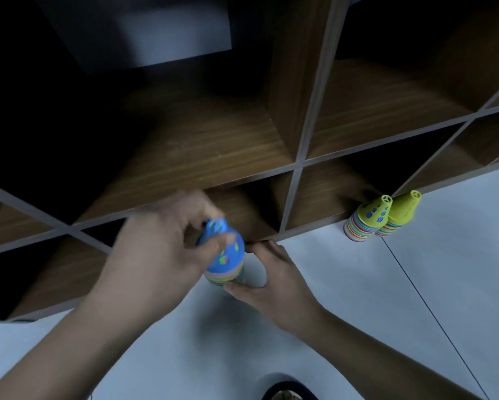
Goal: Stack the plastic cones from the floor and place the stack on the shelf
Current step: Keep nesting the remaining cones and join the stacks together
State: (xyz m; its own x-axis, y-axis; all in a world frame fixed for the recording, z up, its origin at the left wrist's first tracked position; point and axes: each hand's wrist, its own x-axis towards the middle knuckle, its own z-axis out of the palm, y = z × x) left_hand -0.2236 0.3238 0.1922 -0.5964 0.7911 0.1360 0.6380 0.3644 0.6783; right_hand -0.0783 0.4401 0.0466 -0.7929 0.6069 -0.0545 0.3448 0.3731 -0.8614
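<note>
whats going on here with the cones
A person holds a stack of cones, blue one on top, in front of the wooden shelf. The left hand grips its top and the right hand cups its base. Two yellow-topped stacks stand on the floor to the right, by the shelf.

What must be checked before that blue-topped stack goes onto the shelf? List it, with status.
1. Left hand grips the blue-topped stack near its tip: ok.
2. Right hand holds the stack's base: ok.
3. Nesting straight: cannot tell, blurred.
4. Shelf board ahead bare where visible: ok.
5. Two yellow-topped stacks stand well aside on the floor: ok.
</note>
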